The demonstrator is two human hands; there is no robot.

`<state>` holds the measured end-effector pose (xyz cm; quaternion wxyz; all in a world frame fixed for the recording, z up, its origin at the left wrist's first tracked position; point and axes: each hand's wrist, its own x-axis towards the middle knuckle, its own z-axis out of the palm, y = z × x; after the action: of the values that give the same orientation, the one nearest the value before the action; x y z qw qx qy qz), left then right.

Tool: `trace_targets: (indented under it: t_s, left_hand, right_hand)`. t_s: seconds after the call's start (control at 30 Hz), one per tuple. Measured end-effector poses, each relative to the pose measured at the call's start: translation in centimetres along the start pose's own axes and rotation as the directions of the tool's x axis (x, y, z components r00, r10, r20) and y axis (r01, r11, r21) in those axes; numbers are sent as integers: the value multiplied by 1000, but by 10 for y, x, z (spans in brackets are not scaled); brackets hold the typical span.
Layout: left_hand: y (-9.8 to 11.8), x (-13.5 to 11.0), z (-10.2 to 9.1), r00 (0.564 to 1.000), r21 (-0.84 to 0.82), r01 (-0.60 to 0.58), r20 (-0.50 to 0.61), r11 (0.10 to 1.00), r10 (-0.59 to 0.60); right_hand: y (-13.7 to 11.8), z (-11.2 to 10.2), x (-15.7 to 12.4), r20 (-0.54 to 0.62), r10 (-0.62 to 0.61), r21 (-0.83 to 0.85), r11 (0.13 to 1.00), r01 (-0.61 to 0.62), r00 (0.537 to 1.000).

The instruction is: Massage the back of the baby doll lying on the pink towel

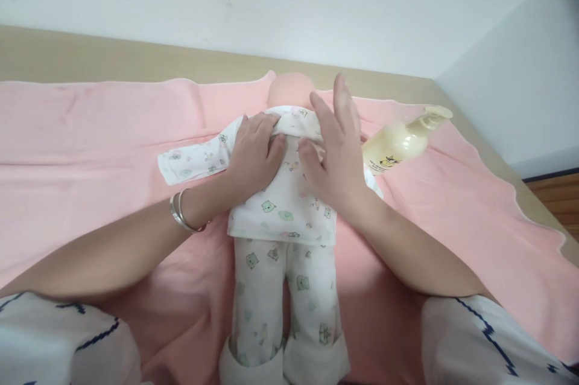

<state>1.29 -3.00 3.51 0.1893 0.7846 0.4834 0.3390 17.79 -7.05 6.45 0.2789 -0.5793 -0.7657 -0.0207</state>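
A baby doll lies stretched out, its smooth round head (291, 89) at the far end and no face showing. It wears a white printed top (283, 210) and matching trousers (260, 294) with turned-up cuffs. My left hand (257, 155) rests flat on the left side of the top near the shoulder, fingers extended. Over the right side of the top, my right hand (337, 149) is tilted up with its fingers spread, holding nothing. Whether its lower edge touches the cloth I cannot tell. The right sleeve is mostly hidden behind that hand.
A cream pump bottle (398, 143) lies on its side just right of the doll. Beneath everything spreads a pink blanket (90, 131) with folds, on a light wooden table (136, 59). White walls (289, 5) stand behind and to the right.
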Motion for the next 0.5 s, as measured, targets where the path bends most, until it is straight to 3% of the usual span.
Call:
trace_targets:
  t_s: [0.17, 0.23, 0.4, 0.5]
  left_hand:
    - [-3, 1, 1, 1000, 11, 3, 0, 1000, -3]
    - [-3, 1, 1, 1000, 6, -1, 4, 1000, 1]
    - [-2, 0, 1, 1000, -5, -2, -2, 1000, 2]
    - [-2, 0, 1, 1000, -6, 4, -6, 1000, -4]
  right_hand:
    - [-11, 14, -5, 206, 52, 1, 999, -53, 977]
    - [-11, 10, -6, 193, 33, 12, 999, -36, 981]
    - [-3, -4, -2, 12, -13, 31, 999, 13, 1000]
    - [-4, 3, -1, 114, 11, -10, 1000, -10, 993]
